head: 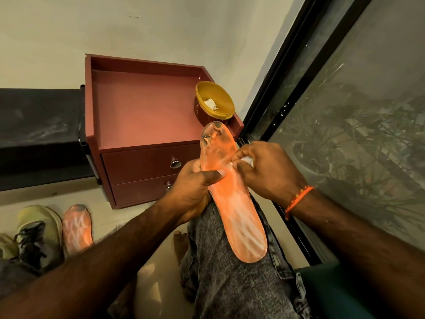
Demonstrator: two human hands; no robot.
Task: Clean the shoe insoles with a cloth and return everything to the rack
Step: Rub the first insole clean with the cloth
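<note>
An orange insole (pixel 232 203) with white streaks lies along my knee, toe end pointing away and worn grey. My left hand (pixel 197 192) grips its left edge, thumb pressed on top. My right hand (pixel 269 171) pinches a small white cloth (pixel 246 160) against the insole's right edge near the middle; most of the cloth is hidden by the fingers. A second orange insole (pixel 77 229) lies on the floor at lower left, beside a pale green shoe (pixel 39 236) with dark laces.
A maroon two-drawer cabinet (pixel 142 134) stands ahead against the wall, with a yellow bowl (pixel 215 103) holding a white wad on its top right. A dark shelf (pixel 39 132) runs to the left. A black-framed window (pixel 345 134) fills the right side.
</note>
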